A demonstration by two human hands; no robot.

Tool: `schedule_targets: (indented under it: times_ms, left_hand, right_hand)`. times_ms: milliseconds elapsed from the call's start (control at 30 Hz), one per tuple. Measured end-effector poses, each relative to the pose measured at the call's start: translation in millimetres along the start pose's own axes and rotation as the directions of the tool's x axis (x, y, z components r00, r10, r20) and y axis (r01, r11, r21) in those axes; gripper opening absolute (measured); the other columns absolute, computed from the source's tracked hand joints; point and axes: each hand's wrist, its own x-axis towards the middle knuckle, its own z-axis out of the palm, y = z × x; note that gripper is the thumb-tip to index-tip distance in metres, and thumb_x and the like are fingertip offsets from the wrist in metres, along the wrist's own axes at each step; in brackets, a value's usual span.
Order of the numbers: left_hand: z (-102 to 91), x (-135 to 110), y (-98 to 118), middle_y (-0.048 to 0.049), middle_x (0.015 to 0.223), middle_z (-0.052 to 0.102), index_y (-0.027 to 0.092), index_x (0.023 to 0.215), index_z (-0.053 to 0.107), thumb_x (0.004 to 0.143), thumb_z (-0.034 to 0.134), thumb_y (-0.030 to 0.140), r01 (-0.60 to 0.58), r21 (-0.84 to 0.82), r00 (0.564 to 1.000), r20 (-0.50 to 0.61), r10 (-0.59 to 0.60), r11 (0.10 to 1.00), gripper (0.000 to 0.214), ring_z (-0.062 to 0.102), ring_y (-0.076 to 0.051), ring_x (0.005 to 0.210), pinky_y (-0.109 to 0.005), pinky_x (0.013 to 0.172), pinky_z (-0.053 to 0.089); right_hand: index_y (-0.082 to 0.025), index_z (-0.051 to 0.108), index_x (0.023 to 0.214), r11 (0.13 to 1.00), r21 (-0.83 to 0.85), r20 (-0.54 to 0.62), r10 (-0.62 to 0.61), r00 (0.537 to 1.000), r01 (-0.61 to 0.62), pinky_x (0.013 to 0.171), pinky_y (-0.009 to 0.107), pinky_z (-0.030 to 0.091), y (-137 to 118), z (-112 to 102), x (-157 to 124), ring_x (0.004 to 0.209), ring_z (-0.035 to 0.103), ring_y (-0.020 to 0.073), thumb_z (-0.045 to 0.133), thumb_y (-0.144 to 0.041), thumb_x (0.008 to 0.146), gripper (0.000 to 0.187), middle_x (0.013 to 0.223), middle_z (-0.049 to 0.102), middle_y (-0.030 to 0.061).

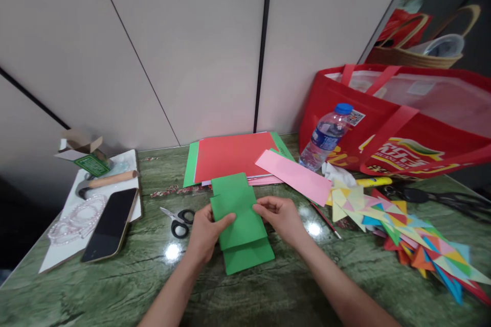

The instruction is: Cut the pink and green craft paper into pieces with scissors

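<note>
Green paper is being held flat on the table, just below the paper stack at 12 o'clock. It is being pinched at its 9 o'clock edge by the left hand and at 3 o'clock by the right hand, fingers closed on it. Likely a fold is being creased, so the next move is calling for aligned edges and a firm press; the long axis is running 11-to-5 o'clock, the narrower end pointing to 11.

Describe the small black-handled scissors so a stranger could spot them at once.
On the green marble tabletop, find the folded green paper held in the left hand and right hand. The small black-handled scissors lie left of that left hand, before the black smartphone. Unlike the larger dark scissors far right, they are short.
</note>
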Motion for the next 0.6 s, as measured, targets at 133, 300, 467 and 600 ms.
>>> schedule_targets:
  times_ms: [133, 300, 467, 600]
  left_hand:
    - [0.1, -0.6, 0.0, -0.0089, 0.086, 0.073, 0.013, 0.087, 0.068, 0.054, 0.078, 0.024, -0.005, 0.001, 1.0, 0.001, 0.005, 1.0, 0.036, 0.067, -0.021, 0.068, -0.033, 0.064, 0.055]
    - [-0.9, -0.3, -1.5, -0.0082, 0.086, 0.073, 0.014, 0.086, 0.068, 0.054, 0.078, 0.025, -0.005, 0.008, 1.0, 0.005, 0.005, 1.0, 0.035, 0.067, -0.022, 0.07, -0.033, 0.065, 0.054]
    - [-0.8, 0.9, -1.1, -0.0092, 0.089, 0.073, 0.013, 0.089, 0.066, 0.058, 0.077, 0.025, 0.001, -0.015, 0.999, 0.05, -0.001, 1.0, 0.035, 0.067, -0.021, 0.072, -0.033, 0.067, 0.054]
    - [2.5, -1.7, 1.2, -0.0106, 0.096, 0.071, 0.013, 0.097, 0.063, 0.06, 0.076, 0.023, 0.061, -0.071, 0.992, 0.114, -0.053, 0.996, 0.04, 0.067, -0.023, 0.08, -0.034, 0.072, 0.053]
  right_hand:
    - [-0.017, 0.063, 0.063, 1.0, 0.003, -0.001, -0.004, 1.0, 0.004, 0.045, 0.024, 0.039, 0.8, 0.1, 0.5, 0.047, 0.049, 0.0124, 0.067, -0.042, 0.061, 0.024, 0.054, 0.059, -0.0007]
    - [-0.018, 0.062, 0.061, 1.0, -0.013, 0.012, -0.025, 1.0, 0.025, 0.044, 0.024, 0.038, 3.2, -1.1, 1.4, 0.046, 0.048, 0.012, 0.066, -0.042, 0.063, 0.025, 0.053, 0.058, -0.0011]
    - [-0.017, 0.062, 0.061, 1.0, 0.016, 0.013, 0.016, 1.0, -0.016, 0.042, 0.023, 0.038, 1.7, -2.0, 1.0, 0.044, 0.047, 0.0107, 0.068, -0.041, 0.062, 0.024, 0.05, 0.057, -0.0018]
    - [-0.017, 0.063, 0.061, 0.995, 0.064, -0.001, 0.074, 0.997, -0.074, 0.04, 0.022, 0.039, -0.5, -1.8, 0.2, 0.042, 0.047, 0.0102, 0.069, -0.041, 0.061, 0.025, 0.048, 0.056, -0.0022]
